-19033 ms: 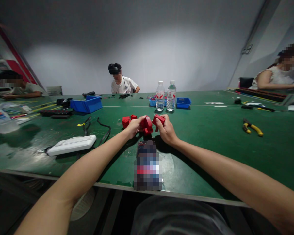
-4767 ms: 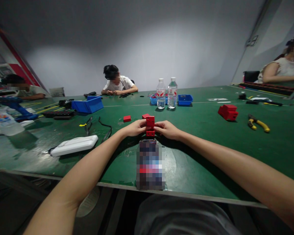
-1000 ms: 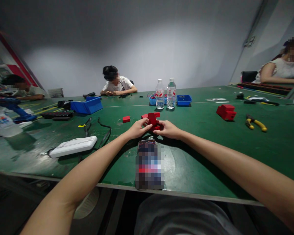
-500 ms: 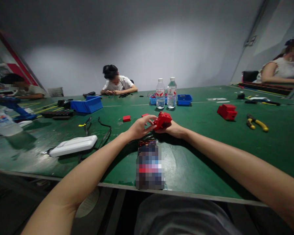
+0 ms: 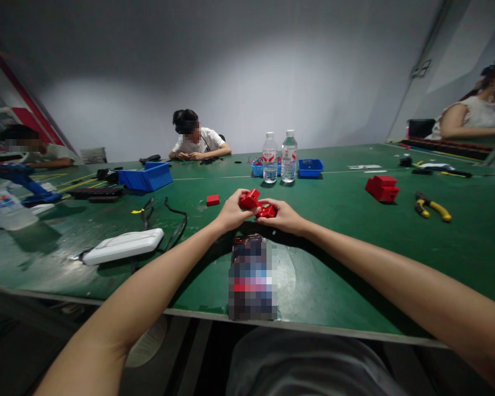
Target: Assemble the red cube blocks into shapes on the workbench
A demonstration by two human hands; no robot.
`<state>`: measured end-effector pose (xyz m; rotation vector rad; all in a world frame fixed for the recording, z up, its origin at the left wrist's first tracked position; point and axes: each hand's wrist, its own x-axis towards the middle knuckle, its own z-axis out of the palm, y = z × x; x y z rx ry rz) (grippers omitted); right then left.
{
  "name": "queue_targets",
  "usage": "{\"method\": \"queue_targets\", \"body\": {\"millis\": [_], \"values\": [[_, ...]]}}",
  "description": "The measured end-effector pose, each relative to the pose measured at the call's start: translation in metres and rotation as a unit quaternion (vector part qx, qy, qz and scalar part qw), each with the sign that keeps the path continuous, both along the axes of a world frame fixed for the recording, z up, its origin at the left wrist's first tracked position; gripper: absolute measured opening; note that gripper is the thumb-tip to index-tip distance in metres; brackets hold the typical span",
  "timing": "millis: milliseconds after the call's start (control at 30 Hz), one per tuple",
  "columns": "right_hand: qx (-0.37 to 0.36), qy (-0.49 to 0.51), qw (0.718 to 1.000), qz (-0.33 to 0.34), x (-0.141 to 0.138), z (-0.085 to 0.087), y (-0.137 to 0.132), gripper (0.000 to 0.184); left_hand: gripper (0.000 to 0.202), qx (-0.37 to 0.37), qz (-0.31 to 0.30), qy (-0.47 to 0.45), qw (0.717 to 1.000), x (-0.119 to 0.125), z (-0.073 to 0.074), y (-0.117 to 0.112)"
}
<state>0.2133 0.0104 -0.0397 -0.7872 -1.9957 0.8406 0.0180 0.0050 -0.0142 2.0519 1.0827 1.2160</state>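
Both hands meet over the green table (image 5: pixel 355 264) just beyond a phone (image 5: pixel 252 278) lying flat in front of me. My left hand (image 5: pixel 231 212) is closed on one red plastic part (image 5: pixel 249 198), tilted upward. My right hand (image 5: pixel 284 216) is closed on a second red part (image 5: pixel 267 211) that touches the first. A small red block (image 5: pixel 213 200) lies loose to the left of my hands. A larger red assembled piece (image 5: pixel 382 188) sits far to the right.
Two water bottles (image 5: pixel 279 157) and small blue bins (image 5: pixel 311 167) stand behind my hands. A bigger blue bin (image 5: pixel 146 176), a white flat case (image 5: pixel 122 246) and black cables (image 5: pixel 165 217) lie to the left. Yellow-handled pliers (image 5: pixel 432 208) lie right. Three other people sit around the table.
Over the last second the red parts were turned in my hands: my left hand now grips one piece, tilted, where it was open beside the part half a second ago.
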Motion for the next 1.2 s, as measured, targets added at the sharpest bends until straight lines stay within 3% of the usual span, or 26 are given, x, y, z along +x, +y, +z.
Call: {"method": "queue_targets", "body": {"millis": [133,333,567,867,1200], "values": [[0.019,0.026,0.999,-0.018,-0.001,-0.002,0.001,0.053,0.049,-0.108,-0.009,-0.103,0.989,0.0,-0.001,0.004],[0.092,0.007,0.995,-0.038,-0.005,0.0,-0.007,0.058,0.057,-0.231,-0.005,-0.234,0.944,0.002,0.003,0.002],[0.128,-0.021,0.992,0.001,-0.006,0.001,-0.01,0.053,0.043,-0.333,-0.045,-0.21,0.918,-0.004,0.003,0.004],[0.137,-0.089,0.987,-0.005,-0.005,-0.002,-0.01,0.045,0.052,-0.264,-0.083,-0.257,0.926,-0.004,0.002,0.005],[0.105,-0.106,0.989,0.009,-0.001,-0.002,-0.007,0.048,0.05,-0.237,-0.079,-0.194,0.949,-0.011,-0.002,0.007]]}}
